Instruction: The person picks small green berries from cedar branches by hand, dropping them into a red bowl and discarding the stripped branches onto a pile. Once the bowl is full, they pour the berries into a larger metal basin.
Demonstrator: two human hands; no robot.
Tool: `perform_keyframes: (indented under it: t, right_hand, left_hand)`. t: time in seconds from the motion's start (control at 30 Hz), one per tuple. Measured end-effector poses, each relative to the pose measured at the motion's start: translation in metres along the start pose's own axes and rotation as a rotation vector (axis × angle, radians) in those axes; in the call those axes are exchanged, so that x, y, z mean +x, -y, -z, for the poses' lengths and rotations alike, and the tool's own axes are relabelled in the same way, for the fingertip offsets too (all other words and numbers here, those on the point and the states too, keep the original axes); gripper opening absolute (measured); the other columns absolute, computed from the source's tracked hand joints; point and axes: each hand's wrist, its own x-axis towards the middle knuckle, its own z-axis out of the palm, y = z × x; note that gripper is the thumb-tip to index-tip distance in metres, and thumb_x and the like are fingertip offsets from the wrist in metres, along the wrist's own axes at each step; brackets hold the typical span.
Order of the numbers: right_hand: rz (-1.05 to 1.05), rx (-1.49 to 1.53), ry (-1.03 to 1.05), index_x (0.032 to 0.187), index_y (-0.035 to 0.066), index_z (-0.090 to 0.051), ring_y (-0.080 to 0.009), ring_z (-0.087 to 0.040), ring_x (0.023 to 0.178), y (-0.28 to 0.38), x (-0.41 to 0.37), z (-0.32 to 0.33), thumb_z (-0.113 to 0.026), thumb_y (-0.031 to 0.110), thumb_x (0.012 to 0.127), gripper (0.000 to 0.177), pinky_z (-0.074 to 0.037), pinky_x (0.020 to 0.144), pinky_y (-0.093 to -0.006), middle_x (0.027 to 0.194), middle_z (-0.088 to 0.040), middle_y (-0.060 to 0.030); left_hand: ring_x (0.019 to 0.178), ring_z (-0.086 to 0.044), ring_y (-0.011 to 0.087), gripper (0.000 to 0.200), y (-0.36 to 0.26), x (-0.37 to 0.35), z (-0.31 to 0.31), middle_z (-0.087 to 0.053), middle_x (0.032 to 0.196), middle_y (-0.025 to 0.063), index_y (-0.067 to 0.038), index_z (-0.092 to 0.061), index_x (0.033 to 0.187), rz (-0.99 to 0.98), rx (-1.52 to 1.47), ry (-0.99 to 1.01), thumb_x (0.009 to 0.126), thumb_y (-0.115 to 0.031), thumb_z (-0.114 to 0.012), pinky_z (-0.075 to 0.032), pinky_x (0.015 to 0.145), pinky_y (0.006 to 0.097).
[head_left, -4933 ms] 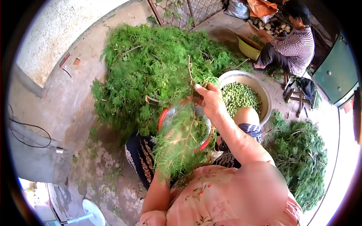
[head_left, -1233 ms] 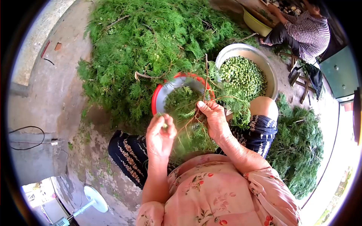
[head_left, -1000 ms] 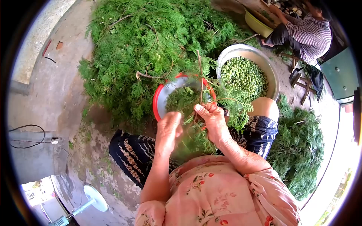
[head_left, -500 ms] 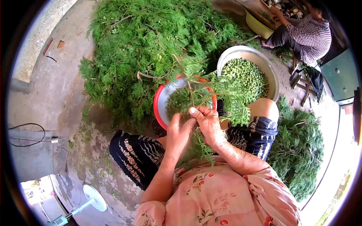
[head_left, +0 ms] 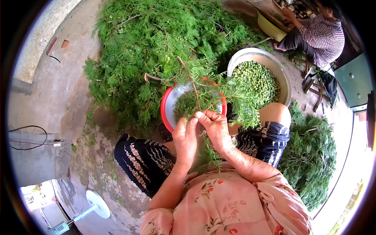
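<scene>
Thumb and bent fingers of the right hand [head_left: 216,131] are pinching a branch [head_left: 194,90] by its stem. The left hand [head_left: 186,135] is keeping close beside it, with the thumb resting near the same place; its fingertips are partly hiding, so I cannot tell whether they are gripping something. The branch is leaning up and to the left above the red-rimmed basin [head_left: 164,114], showing a thin brown stem with a bare upper end. Its fine, feathery green twigs are spreading mostly to the right, and some twigs are hanging below the hands.

Under the branch, the red-rimmed basin is holding green sprigs [head_left: 184,105] against its pale grey inside. To the right, a wide metal basin [head_left: 281,74] is containing many small round green fruits [head_left: 256,80]. Dark patterned trousers [head_left: 143,162] are covering the spread legs of the person, who is wearing a pink flowered top [head_left: 213,199].

Farther out, a large heap of green branches [head_left: 145,51] is lying on the worn, stained concrete floor [head_left: 74,90], and a smaller, darker heap [head_left: 309,156] is lying at the right. A co-worker in a checked shirt [head_left: 323,41] is sitting at the upper right, near a yellow basin [head_left: 270,29]. A pale fan [head_left: 98,203] is standing at the lower left, and a black cable [head_left: 29,148] is looping at the left edge.
</scene>
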Motion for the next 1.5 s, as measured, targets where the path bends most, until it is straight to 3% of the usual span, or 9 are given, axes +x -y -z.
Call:
perform_keyframes:
  t: [0.27,0.43,0.77,0.87,0.9,1.0,1.2,1.33,1.5]
  right_hand:
    - [-0.175,0.197,-0.151,0.079,0.005,-0.063,-0.0074,-0.05,0.059,0.015,0.001,0.002,-0.058,0.013,0.085,0.012,-0.041,0.057,-0.0217,0.066,-0.059,0.0007]
    - [-0.175,0.26,-0.135,0.083,0.005,-0.063,-0.0115,-0.054,0.057,0.0,0.019,0.027,-0.058,0.019,0.086,0.015,-0.046,0.056,-0.0268,0.067,-0.06,-0.0015]
    - [0.113,0.064,-0.07,0.086,0.001,-0.062,-0.0099,-0.054,0.057,0.024,0.035,0.08,-0.059,0.02,0.085,0.019,-0.045,0.057,-0.0234,0.069,-0.06,-0.0025]
    - [0.129,0.143,-0.057,0.077,0.005,-0.061,-0.0088,-0.055,0.058,0.03,0.034,0.086,-0.059,0.015,0.085,0.013,-0.046,0.057,-0.0235,0.07,-0.061,-0.0011]
    - [0.12,0.161,-0.065,0.082,0.003,-0.061,-0.0101,-0.056,0.06,0.03,0.035,0.089,-0.059,0.016,0.085,0.013,-0.047,0.058,-0.0246,0.071,-0.061,-0.002]
    - [0.094,0.197,-0.072,0.09,0.0,-0.06,-0.0128,-0.058,0.063,0.027,0.039,0.098,-0.058,0.018,0.086,0.018,-0.05,0.059,-0.027,0.073,-0.061,-0.0039]
    - [0.019,0.358,-0.013,0.092,0.0,-0.059,-0.0148,-0.06,0.063,0.026,0.043,0.096,-0.055,0.017,0.087,0.018,-0.051,0.058,-0.0279,0.075,-0.062,-0.0054]
    - [-0.037,0.402,0.063,0.097,-0.001,-0.056,-0.019,-0.061,0.069,0.032,0.04,0.084,-0.053,0.017,0.088,0.021,-0.053,0.063,-0.0314,0.081,-0.061,-0.0089]
    - [-0.092,0.303,0.101,0.095,-0.002,-0.057,-0.0203,-0.062,0.072,0.026,0.036,0.072,-0.055,0.016,0.087,0.02,-0.053,0.065,-0.032,0.08,-0.063,-0.0105]
  left_hand:
    - [0.044,-0.038,0.0055,0.021,0.011,0.009,0.013,-0.047,0.061,-0.0035,-0.007,-0.053,0.076,0.494,-0.682,-0.119,0.086,-0.025,-0.058,-0.031,0.037,0.0196]
    - [0.035,-0.03,0.008,0.026,0.01,0.023,0.036,-0.038,0.054,-0.0031,-0.008,-0.052,0.076,0.518,-1.05,-0.127,0.088,-0.031,-0.054,-0.026,0.032,0.0217]
    - [0.066,-0.052,0.0169,0.02,0.066,0.038,0.049,-0.054,0.076,0.0055,-0.003,-0.053,0.089,0.652,-0.849,-0.333,0.086,-0.021,-0.058,-0.047,0.058,0.0262]
    - [0.088,-0.056,0.026,0.039,0.081,0.046,0.039,-0.055,0.095,0.013,0.001,-0.049,0.106,0.672,-0.86,-0.248,0.082,-0.026,-0.063,-0.051,0.076,0.0337]
    - [0.116,-0.042,0.0347,0.074,0.08,0.048,0.035,-0.042,0.123,0.0208,0.004,-0.032,0.128,0.706,-0.83,-0.224,0.077,-0.037,-0.067,-0.039,0.095,0.044]
    - [0.127,-0.026,0.0355,0.097,0.07,0.051,0.03,-0.024,0.138,0.0223,0.002,-0.012,0.137,0.706,-0.726,-0.075,0.074,-0.046,-0.067,-0.028,0.102,0.0473]
    - [0.126,-0.032,0.0336,0.072,0.042,0.047,0.033,-0.035,0.135,0.0199,0.001,-0.036,0.129,0.557,-0.568,0.042,0.08,-0.044,-0.061,-0.022,0.103,0.0479]
    - [0.099,-0.056,0.0231,0.035,0.023,0.045,0.038,-0.059,0.11,0.0121,-0.002,-0.057,0.108,0.341,-0.381,-0.043,0.087,-0.029,-0.057,-0.041,0.088,0.0333]
    - [0.082,-0.053,0.0067,0.018,0.005,0.04,0.036,-0.061,0.093,0.0022,0.001,-0.062,0.101,0.079,-0.167,-0.034,0.085,-0.006,-0.058,-0.041,0.076,0.0193]
